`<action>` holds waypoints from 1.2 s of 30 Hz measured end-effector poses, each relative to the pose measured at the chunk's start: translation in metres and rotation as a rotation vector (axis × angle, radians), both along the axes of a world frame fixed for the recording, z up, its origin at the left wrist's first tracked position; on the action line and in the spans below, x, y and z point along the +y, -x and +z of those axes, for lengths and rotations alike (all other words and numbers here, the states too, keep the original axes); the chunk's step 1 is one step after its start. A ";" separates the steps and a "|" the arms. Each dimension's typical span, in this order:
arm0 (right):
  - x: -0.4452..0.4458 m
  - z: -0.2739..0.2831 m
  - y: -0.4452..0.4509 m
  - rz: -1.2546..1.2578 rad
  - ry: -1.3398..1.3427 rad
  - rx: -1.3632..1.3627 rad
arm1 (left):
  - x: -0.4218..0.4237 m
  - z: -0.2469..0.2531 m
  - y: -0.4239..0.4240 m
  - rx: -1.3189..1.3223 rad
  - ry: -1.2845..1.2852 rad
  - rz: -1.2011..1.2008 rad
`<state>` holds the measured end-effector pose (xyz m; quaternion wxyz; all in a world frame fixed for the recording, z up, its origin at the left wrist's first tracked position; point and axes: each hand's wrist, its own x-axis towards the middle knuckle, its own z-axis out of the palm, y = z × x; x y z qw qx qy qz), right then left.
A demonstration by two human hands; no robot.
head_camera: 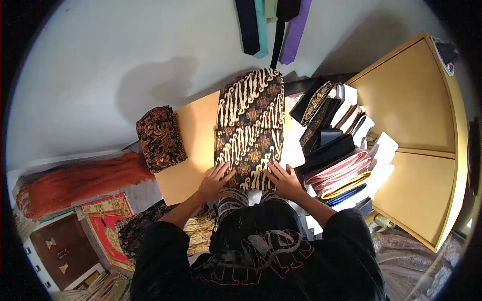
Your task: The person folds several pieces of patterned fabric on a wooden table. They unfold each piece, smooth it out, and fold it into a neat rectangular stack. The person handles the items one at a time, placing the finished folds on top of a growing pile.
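A batik cloth (250, 124) in black, cream and brown lies flat before me, with a crease or fold edge across its middle. Beneath it is a tan board (196, 150), like a low tabletop. My left hand (215, 182) rests palm down on the cloth's near left corner, fingers apart. On the near right corner lies my right hand (285, 180), its fingers spread too. Neither hand grips anything that I can see. At the board's left end sits a folded dark brown batik cloth (161, 137).
Folded fabrics and flat boxes (337, 154) crowd the right side, against a yellow wooden cabinet (410, 113). Several neckties (250, 28) hang on the wall ahead. Orange-red fabric (86, 184) lies at left, near a red and gold rug (107, 225). More patterned cloth (201, 231) is by my left elbow.
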<state>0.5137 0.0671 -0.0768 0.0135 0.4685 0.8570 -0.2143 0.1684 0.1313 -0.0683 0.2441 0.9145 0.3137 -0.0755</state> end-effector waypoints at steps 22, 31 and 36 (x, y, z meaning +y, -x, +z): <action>0.038 0.020 -0.031 -0.909 0.394 1.222 | 0.010 0.054 -0.036 -0.491 0.445 0.507; 0.141 0.047 -0.034 -0.803 0.029 1.090 | 0.086 0.035 -0.078 -1.141 0.681 1.077; 0.242 0.014 -0.026 -1.046 -0.090 0.898 | 0.174 0.022 -0.083 -0.903 0.763 1.167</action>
